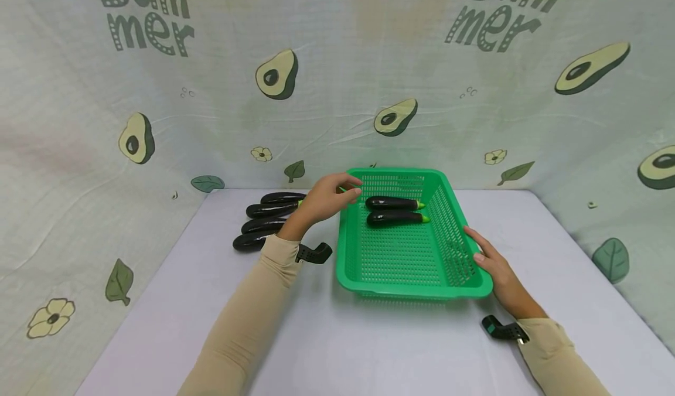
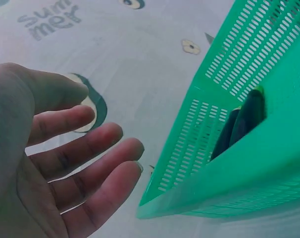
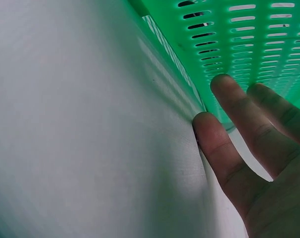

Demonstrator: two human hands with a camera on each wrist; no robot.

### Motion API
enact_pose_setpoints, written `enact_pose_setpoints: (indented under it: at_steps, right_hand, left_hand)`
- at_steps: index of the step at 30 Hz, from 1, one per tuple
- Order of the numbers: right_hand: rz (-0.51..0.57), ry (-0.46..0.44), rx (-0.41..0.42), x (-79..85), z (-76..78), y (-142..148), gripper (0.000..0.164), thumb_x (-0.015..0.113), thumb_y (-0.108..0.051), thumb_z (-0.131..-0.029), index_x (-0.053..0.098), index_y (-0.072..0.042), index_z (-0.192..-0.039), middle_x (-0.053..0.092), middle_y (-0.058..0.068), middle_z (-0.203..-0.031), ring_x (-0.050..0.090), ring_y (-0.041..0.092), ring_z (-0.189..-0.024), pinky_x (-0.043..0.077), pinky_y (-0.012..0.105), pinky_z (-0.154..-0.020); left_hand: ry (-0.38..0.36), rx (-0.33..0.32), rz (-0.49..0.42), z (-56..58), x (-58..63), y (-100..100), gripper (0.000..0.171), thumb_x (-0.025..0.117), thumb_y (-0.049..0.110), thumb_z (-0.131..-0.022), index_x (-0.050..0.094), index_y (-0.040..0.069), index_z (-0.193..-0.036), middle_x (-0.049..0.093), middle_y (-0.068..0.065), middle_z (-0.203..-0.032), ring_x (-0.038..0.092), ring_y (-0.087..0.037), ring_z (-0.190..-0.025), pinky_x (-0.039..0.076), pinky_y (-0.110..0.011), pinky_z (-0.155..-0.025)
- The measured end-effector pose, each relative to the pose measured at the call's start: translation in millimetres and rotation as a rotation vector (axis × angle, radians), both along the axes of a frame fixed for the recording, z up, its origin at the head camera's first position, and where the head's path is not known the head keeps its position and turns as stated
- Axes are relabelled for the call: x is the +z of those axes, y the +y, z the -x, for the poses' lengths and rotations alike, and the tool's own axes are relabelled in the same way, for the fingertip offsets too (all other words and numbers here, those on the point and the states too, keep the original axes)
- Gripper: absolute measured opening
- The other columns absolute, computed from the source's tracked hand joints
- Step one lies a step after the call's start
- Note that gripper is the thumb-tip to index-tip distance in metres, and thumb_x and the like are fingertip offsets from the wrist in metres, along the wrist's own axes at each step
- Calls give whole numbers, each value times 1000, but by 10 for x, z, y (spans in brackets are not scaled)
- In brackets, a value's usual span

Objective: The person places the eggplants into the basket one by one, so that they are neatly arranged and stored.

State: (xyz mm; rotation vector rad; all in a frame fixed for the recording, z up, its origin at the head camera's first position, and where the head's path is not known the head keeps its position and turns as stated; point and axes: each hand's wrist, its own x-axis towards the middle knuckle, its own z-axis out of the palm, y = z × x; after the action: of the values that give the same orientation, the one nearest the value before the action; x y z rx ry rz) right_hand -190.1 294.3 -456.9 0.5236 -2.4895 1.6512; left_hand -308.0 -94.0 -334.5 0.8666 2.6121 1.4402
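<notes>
In the head view, a green plastic basket (image 1: 401,267) stands on the table with two eggplants (image 1: 395,218) lying side by side near its far end. My left hand (image 1: 331,195) hovers by the basket's far left rim, fingers loosely bent and holding nothing; the left wrist view shows the palm and a gap to the basket. At the right rim, my right hand (image 1: 498,276) holds the basket, thumb over the edge. Its other fingers (image 3: 254,124) lie against the outer wall in the right wrist view. More eggplants (image 1: 269,210) lie left of the basket, partly hidden by my left arm.
A white cloth covers the table (image 1: 401,349). Behind and at the sides hangs a printed curtain (image 1: 327,33) with avocados, leaves and lettering. The basket's raised rim stands between my two hands.
</notes>
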Motion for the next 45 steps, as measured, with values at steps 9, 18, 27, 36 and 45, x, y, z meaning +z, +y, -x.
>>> enact_pose_setpoints:
  at_steps: [9, 18, 27, 36, 45]
  right_hand:
    - [11, -9, 1, -7, 8, -14, 53, 33, -21, -109, 24, -23, -161, 22, 1, -160, 36, 6, -125, 31, 11, -93]
    - [17, 10, 23, 14, -15, -15, 53, 32, -19, -109, 23, -21, -161, 19, 4, -163, 29, 2, -132, 28, 9, -96]
    - [7, -1, 4, 17, -40, -29, 53, 32, -20, -109, 22, -23, -162, 17, 1, -164, 26, 0, -135, 27, 8, -96]
    - [-15, -8, 5, 36, -32, -41, 53, 32, -22, -110, 21, -23, -162, 13, 14, -164, 25, -2, -134, 27, 8, -95]
    - [-23, -7, -1, 41, -17, -20, 53, 32, -21, -110, 21, -25, -162, 15, 13, -164, 27, -1, -133, 27, 8, -94]
  left_hand:
    - [-42, 49, -167, -208, -111, -327, 29, 59, 27, -103, 64, 13, -129, 69, -9, -115, 68, -21, -96, 57, -42, -79]
    - [24, 136, -198, -336, -333, -730, 28, 57, 24, -105, 65, 8, -126, 70, -11, -111, 68, -23, -94, 57, -44, -77]
    - [0, 171, -259, -320, -447, -999, 33, 59, 31, -104, 65, 9, -127, 70, -14, -112, 69, -23, -95, 56, -51, -81]
    - [-90, 252, -273, -281, -502, -1277, 35, 56, 25, -105, 61, 4, -132, 66, -24, -120, 67, -34, -103, 56, -39, -83]
    - [-67, 352, -209, -325, -493, -1519, 37, 54, 25, -106, 58, 1, -135, 67, -20, -117, 66, -36, -103, 56, -32, -81]
